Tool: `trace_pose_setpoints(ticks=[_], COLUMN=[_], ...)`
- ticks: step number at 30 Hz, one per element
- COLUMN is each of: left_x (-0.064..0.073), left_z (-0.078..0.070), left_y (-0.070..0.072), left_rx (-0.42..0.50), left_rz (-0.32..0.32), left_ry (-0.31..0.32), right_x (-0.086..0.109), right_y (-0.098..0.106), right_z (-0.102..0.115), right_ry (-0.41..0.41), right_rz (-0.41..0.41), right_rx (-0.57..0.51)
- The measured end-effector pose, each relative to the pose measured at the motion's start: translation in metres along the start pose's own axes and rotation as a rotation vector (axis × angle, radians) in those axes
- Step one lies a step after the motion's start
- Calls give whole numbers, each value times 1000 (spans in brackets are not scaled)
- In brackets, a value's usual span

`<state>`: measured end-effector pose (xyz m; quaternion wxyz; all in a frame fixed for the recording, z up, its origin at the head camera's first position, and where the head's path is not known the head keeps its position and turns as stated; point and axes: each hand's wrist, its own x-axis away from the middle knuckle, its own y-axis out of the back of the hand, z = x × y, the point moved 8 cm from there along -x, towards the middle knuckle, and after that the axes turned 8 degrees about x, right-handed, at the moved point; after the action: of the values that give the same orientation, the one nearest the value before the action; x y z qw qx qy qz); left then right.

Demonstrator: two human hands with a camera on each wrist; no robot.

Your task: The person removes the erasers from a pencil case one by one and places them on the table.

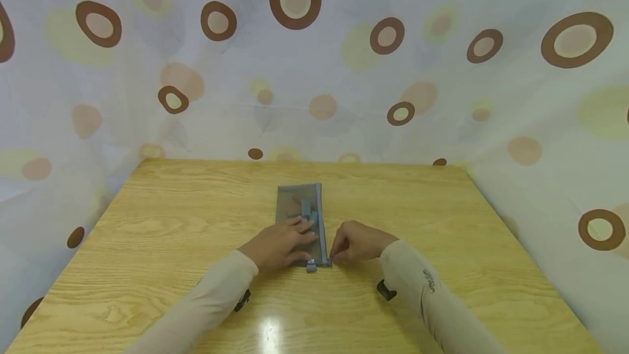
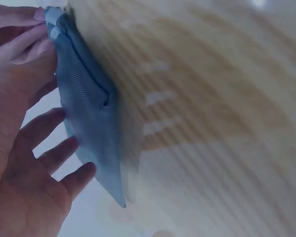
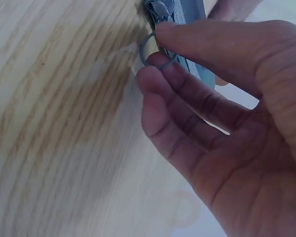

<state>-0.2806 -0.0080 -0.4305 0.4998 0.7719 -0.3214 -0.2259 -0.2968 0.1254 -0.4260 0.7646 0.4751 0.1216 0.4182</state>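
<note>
A grey-blue see-through zipper pouch (image 1: pixel 286 201) lies on the table, its zipper running along the right side. Light blue items (image 1: pixel 306 209) show through it; their kind cannot be made out. My left hand (image 1: pixel 283 245) rests on the pouch with fingers spread, and the left wrist view has that hand (image 2: pixel 34 163) beside the pouch (image 2: pixel 91 116). At the zipper's near corner, my right hand (image 1: pixel 361 241) pinches a small ring pull. The right wrist view shows the ring (image 3: pixel 142 49) between thumb and fingers of the right hand (image 3: pixel 222 118), close to the zipper end (image 3: pixel 160 9).
The wooden table (image 1: pixel 196 201) has a light grain. A white curtain (image 1: pixel 314 70) with brown and yellow circles hangs behind the table and along its sides. A small tab (image 1: pixel 312 267) sticks out at the pouch's near edge.
</note>
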Motion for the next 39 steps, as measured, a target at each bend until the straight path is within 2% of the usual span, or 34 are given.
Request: trace_pose_setpoints(ticks=[8, 14, 18, 23, 30, 39], left_x=[-7, -6, -5, -7, -9, -7], left_z=[4, 5, 4, 4, 9, 11], left_y=[-6, -9, -5, 0, -9, -9], left_rx=[60, 108, 103, 89, 109, 139], left_rz=[18, -18, -22, -20, 10, -4], left_ry=[22, 16, 8, 4, 43, 71], right_x=[-1, -1, -1, 0, 0, 1], right_y=[4, 7, 9, 8, 7, 8], right_z=[3, -1, -2, -2, -1, -1], right_ry=[21, -16, -25, -35, -21, -4], right_rz=[-23, -93, -120, -108, -109, -175], right_rx=[-3, 21, 25, 10, 15, 48])
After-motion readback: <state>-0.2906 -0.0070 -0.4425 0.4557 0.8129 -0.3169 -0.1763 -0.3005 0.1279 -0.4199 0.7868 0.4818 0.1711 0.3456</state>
